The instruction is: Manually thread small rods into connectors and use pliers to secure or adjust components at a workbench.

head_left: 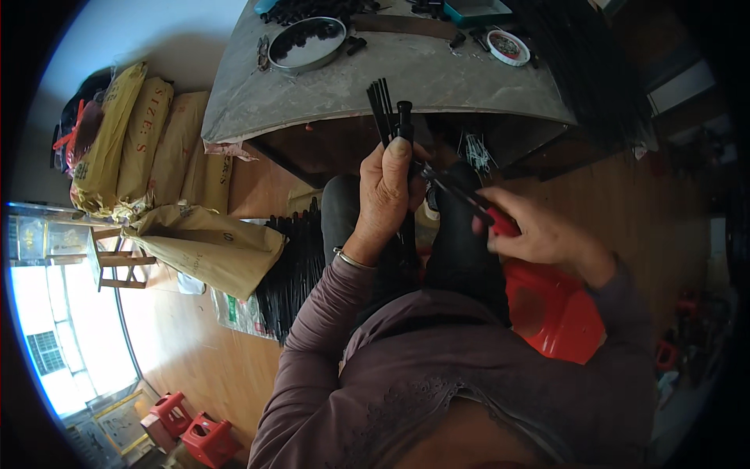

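Observation:
My left hand (381, 184) is closed upright above my lap, just in front of the table edge. In its grip is a bundle of thin black rods (378, 109), with a thicker black piece with a flared top (404, 117) under the thumb. Pliers with red handles (500, 220) are held in my right hand (539, 227). The jaws point up and left and reach beside the left hand's fingers. Whether they grip anything there I cannot tell.
Ahead stands a grey table (383, 82) bearing a round metal tray (301, 58), a white dish (514, 59) of small parts and a teal tray (476, 17). Several full sacks (144, 141) lean at left. More black rods (293, 258) lie beside my leg. A red stool (562, 328) is under me.

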`<control>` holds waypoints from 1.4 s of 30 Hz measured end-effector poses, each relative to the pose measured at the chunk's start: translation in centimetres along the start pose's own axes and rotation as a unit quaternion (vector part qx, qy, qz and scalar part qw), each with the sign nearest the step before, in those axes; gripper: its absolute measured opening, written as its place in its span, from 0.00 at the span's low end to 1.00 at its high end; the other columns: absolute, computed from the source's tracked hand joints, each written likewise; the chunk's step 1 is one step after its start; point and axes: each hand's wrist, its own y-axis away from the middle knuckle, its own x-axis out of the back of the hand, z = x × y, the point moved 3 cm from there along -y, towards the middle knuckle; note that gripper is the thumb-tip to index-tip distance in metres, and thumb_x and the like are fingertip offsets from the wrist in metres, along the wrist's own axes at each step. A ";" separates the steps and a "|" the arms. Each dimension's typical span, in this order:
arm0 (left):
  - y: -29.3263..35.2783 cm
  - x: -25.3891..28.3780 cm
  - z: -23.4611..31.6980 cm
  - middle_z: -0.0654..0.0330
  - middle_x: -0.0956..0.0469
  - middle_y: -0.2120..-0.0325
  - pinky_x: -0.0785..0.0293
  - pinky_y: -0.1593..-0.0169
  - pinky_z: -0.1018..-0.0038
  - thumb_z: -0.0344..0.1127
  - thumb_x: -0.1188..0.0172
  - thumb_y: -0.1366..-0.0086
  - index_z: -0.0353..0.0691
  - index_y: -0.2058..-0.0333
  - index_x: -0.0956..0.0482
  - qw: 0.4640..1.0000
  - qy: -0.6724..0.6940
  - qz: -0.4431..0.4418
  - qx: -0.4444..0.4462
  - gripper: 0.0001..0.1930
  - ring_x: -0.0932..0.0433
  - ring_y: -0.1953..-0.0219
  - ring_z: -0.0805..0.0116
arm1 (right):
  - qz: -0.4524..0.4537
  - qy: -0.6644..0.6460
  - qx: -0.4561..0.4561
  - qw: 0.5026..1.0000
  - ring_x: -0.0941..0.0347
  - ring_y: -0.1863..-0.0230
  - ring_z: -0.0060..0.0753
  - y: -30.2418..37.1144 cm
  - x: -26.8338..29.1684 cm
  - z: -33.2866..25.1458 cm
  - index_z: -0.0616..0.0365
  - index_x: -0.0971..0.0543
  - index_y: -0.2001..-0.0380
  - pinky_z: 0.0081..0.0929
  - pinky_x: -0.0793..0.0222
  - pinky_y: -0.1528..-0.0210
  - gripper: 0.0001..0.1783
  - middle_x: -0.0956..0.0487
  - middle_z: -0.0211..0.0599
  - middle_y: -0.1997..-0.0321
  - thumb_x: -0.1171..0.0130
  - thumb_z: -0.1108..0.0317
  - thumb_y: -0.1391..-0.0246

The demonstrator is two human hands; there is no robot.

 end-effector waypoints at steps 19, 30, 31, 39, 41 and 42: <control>-1.6 0.7 -0.5 0.66 0.37 0.89 0.45 0.85 0.80 0.59 0.59 0.30 0.35 0.69 0.28 0.989 0.093 -0.088 0.077 0.28 0.40 0.90 0.78 | -0.059 -0.351 -0.027 0.934 0.25 0.76 0.25 -0.8 -1.9 -0.2 0.68 0.33 0.47 0.23 0.27 0.71 0.23 0.24 0.37 0.70 0.53 0.58 0.35; -2.4 0.6 -0.9 0.66 0.36 0.90 0.45 0.85 0.81 0.59 0.59 0.30 0.36 0.70 0.28 0.993 0.058 -0.073 0.067 0.29 0.39 0.90 0.79 | -0.059 -0.466 -0.092 0.878 0.39 0.85 0.16 -1.5 -3.8 -0.5 0.63 0.30 0.64 0.21 0.36 0.82 0.22 0.36 0.25 0.82 0.55 0.51 0.35; -2.6 0.6 -0.9 0.66 0.36 0.90 0.45 0.85 0.81 0.59 0.59 0.30 0.36 0.71 0.28 0.994 0.053 -0.065 0.067 0.29 0.39 0.90 0.80 | -0.079 -0.500 -0.109 0.856 0.40 0.85 0.15 -1.6 -4.0 -0.4 0.62 0.30 0.65 0.20 0.37 0.82 0.22 0.38 0.24 0.83 0.55 0.49 0.35; -3.9 2.3 -1.8 0.67 0.37 0.88 0.44 0.85 0.80 0.55 0.59 0.29 0.36 0.71 0.28 0.991 -0.043 0.103 0.077 0.26 0.39 0.90 0.78 | 0.185 -0.096 0.026 0.978 0.31 0.82 0.31 -2.8 -1.7 1.7 0.62 0.29 0.66 0.29 0.34 0.78 0.11 0.29 0.34 0.80 0.43 0.64 0.42; -4.3 2.9 -2.0 0.67 0.38 0.89 0.44 0.85 0.80 0.55 0.59 0.29 0.36 0.70 0.29 0.990 -0.014 0.103 0.090 0.25 0.40 0.90 0.78 | 0.366 0.193 0.159 0.897 0.24 0.69 0.47 -1.9 0.0 0.1 0.65 0.26 0.65 0.34 0.28 0.67 0.12 0.23 0.47 0.69 0.37 0.73 0.52; -4.3 2.7 -2.1 0.67 0.39 0.89 0.44 0.85 0.79 0.55 0.58 0.29 0.36 0.70 0.29 0.993 0.011 0.080 0.083 0.25 0.40 0.90 0.78 | 0.410 0.241 0.159 0.865 0.24 0.69 0.47 -1.8 1.8 -0.5 0.64 0.25 0.65 0.35 0.28 0.66 0.11 0.22 0.47 0.68 0.37 0.72 0.51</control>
